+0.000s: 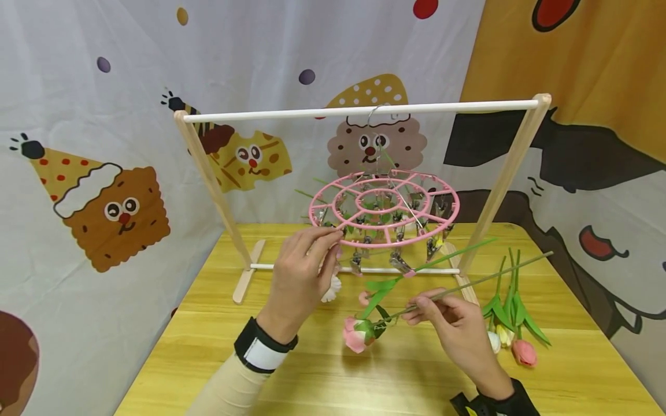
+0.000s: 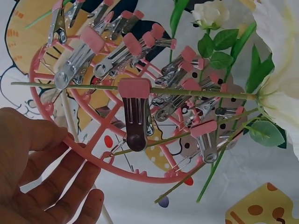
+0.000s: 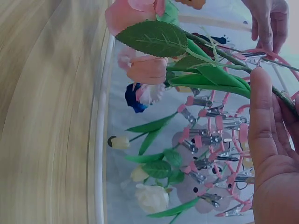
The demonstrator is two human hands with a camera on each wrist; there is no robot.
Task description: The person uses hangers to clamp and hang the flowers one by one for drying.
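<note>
A round pink clip hanger (image 1: pixel 387 236) hangs by a metal hook from a white rod. My left hand (image 1: pixel 304 271) pinches its near-left rim between thumb and fingers; the left wrist view shows the fingertips at the rim (image 2: pixel 135 177). In my right hand (image 1: pixel 452 326) is the long stem of a pink rose (image 1: pixel 356 335), held between thumb and fingers below the hanger, with the bloom pointing left. Metal clips with pink tips (image 2: pixel 135 116) dangle from the ring, several gripping flower stems. A peach tulip (image 3: pixel 147 70) and a white rose (image 3: pixel 152 198) hang among them.
A wooden stand (image 1: pixel 512 167) with a white top rod (image 1: pixel 291 114) carries the hanger on the table (image 1: pixel 208 346). At the right lie loose tulips, among them a pink one (image 1: pixel 524 353). A cartoon-printed cloth (image 1: pixel 250 52) hangs behind.
</note>
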